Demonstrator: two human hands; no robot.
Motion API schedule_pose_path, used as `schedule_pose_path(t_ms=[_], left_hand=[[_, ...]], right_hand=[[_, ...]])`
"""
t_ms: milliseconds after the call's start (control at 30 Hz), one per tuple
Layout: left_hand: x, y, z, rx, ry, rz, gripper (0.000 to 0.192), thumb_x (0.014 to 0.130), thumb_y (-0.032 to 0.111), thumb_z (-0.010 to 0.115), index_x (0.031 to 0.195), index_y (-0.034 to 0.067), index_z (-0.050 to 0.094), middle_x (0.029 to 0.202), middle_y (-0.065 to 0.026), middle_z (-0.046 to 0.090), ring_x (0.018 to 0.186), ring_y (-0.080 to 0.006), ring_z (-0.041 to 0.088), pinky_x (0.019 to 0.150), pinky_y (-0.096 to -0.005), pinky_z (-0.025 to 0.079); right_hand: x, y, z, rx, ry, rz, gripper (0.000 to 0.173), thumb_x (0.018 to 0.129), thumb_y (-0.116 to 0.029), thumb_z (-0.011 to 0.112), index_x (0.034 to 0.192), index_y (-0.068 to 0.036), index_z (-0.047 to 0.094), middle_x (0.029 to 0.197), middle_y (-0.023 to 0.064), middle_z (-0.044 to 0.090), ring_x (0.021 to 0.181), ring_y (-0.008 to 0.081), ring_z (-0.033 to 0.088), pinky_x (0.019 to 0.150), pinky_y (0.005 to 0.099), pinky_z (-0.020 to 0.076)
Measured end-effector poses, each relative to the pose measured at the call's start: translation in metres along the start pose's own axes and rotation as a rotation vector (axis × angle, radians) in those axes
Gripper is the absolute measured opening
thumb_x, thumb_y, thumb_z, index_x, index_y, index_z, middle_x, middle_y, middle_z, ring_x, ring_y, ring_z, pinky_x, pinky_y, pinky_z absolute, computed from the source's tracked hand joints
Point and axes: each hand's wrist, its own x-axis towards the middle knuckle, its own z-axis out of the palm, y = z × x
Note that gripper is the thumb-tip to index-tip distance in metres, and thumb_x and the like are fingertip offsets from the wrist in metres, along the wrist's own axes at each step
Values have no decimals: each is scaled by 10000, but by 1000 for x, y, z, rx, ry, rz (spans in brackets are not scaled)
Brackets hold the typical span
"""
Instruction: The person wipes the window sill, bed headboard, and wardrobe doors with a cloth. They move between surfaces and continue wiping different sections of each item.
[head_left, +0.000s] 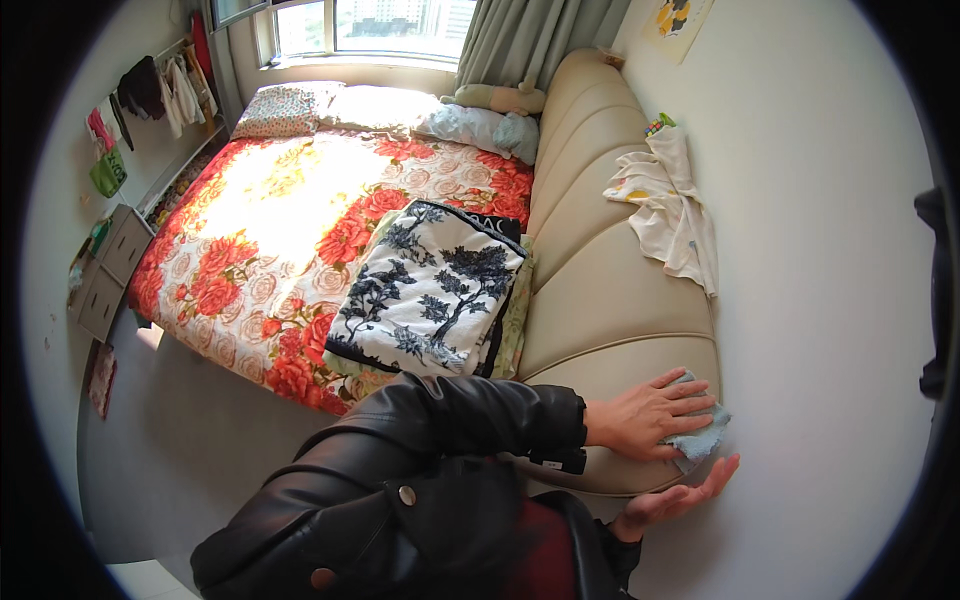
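Note:
My left hand (649, 416) lies palm down on a light blue cleaning cloth (701, 442), fingers spread over it. The cloth is pressed against the near end of a beige padded, leather-look headboard (619, 300), at its edge by the wall. Just below, my right hand (679, 501) is raised beside the headboard's end, fingers apart and nothing in it. A black jacket sleeve (480, 412) covers my left arm, which reaches across in front of me.
A folded black-and-white tree-print blanket (427, 292) lies on the rose-patterned bed (225, 300) beside the headboard. Farther along, a cream cloth (671, 210) drapes over the headboard's top. Pillows (277, 109) line the window side. A drawer cabinet (112, 270) stands left.

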Motion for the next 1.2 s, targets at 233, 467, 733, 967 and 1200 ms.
schedule_pose_path(t_ms=[233,467,733,967,1200], left_hand=[[33,-49,1,89,11,-149,511,975,350,584,1413,92,535,1560,-127,433,1510,-318,284,1251,-529,154],[31,-62,7,120,98,-192,516,988,396,552,1405,92,554,1542,-109,464,1496,-306,317,1250,-524,173],[7,-38,-2,113,-20,-175,558,997,347,575,1495,120,468,1604,-103,379,1516,-314,277,1252,-534,169],[-37,4,-4,18,-69,-37,725,892,275,685,1552,206,392,1658,-76,278,1551,-349,158,1230,-631,110],[-84,13,-18,-150,-121,201,719,834,396,717,1488,222,476,1620,-144,322,1516,-433,209,1188,-689,126]], right_hand=[[1,5,3,17,11,-40,581,1097,-408,303,1443,40,434,1580,254,336,1465,381,333,1200,511,251],[0,4,0,-7,-34,-1,550,1087,-381,289,1425,31,426,1584,275,295,1469,400,306,1203,531,230],[2,1,1,-8,-22,-10,564,1086,-398,274,1417,28,436,1574,276,322,1463,408,319,1199,532,239],[-1,4,-1,-6,4,34,606,1086,-467,265,1443,-4,425,1582,266,317,1473,403,310,1198,529,239],[5,4,1,53,14,-26,608,1078,-450,267,1467,-1,400,1598,241,306,1489,352,302,1226,501,182]])
